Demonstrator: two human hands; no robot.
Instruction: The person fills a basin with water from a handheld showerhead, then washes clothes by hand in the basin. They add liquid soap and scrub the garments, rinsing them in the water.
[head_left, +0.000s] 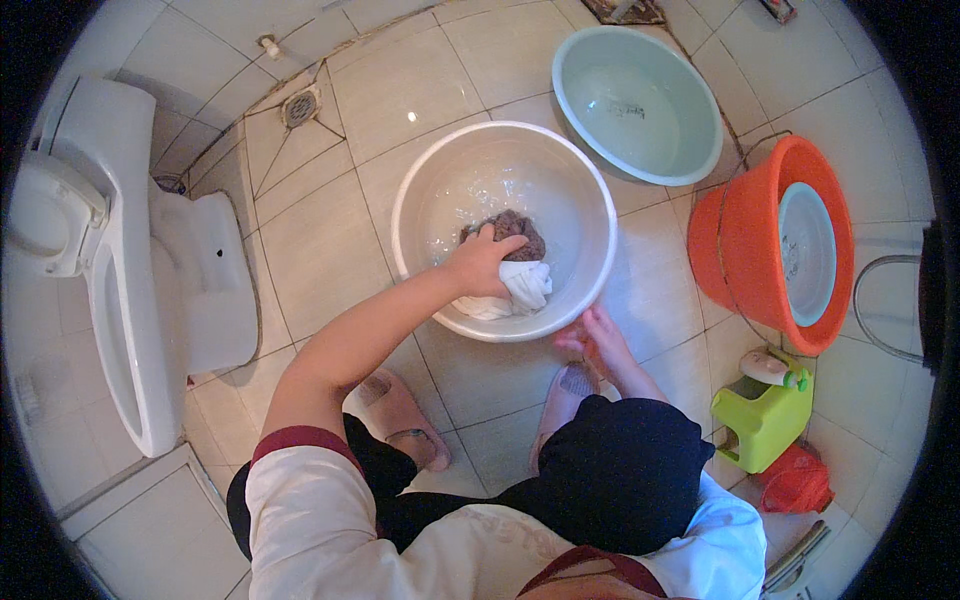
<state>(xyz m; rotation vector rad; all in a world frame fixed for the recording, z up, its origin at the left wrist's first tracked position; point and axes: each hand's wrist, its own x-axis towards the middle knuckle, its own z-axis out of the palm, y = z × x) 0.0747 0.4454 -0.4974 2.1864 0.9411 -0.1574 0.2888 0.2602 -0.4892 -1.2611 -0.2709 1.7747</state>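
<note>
A white basin (504, 334) stands on the tiled floor in front of me with shallow water in it. My left hand (480, 262) reaches into it and grips a wet brown cloth (525, 229), its fingers spread over the top. Under and beside that palm lies a bunched white cloth (529, 283), partly in the water. Outside the basin, at its near right rim, is my right hand (596, 341). Its thumb points up along the wall and its other fingers bend in below the rim; whether they grip the basin is hard to see.
A pale green basin (637, 112) with some water sits behind on the right. Farther right are an orange bucket (716, 247) holding a light blue basin (808, 255), a lime-green stool (772, 420) with a bottle (765, 367), and a red bag (799, 480). A toilet (202, 277) is at left.
</note>
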